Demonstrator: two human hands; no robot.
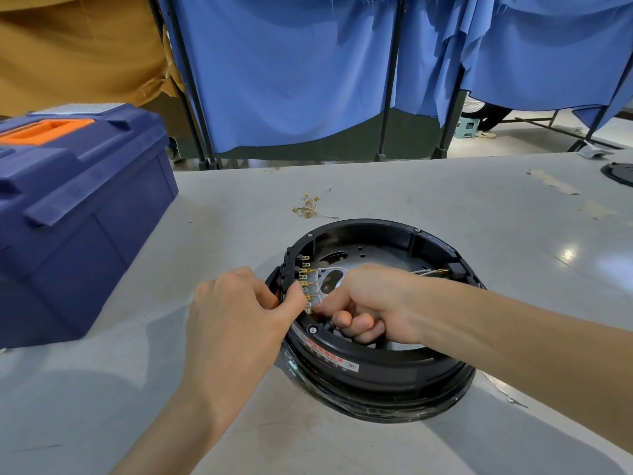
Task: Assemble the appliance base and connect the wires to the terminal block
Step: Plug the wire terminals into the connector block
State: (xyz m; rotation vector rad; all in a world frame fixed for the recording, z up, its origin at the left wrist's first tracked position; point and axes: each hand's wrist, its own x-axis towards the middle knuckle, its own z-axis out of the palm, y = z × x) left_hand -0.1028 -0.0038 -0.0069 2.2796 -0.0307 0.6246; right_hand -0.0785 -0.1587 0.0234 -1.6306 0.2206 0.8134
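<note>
Behind the table [376, 186] and base [376, 368] hang blue curtains [291, 80].

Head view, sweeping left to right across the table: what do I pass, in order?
blue toolbox → left hand, gripping the terminal block → right hand, pinching a wire connector → tape strip → black round part at the table's right edge.

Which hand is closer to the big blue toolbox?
Left. The left hand grips the black base at the rim nearest the toolbox; the right hand is farther away, pinching a wire connector inside.
</note>
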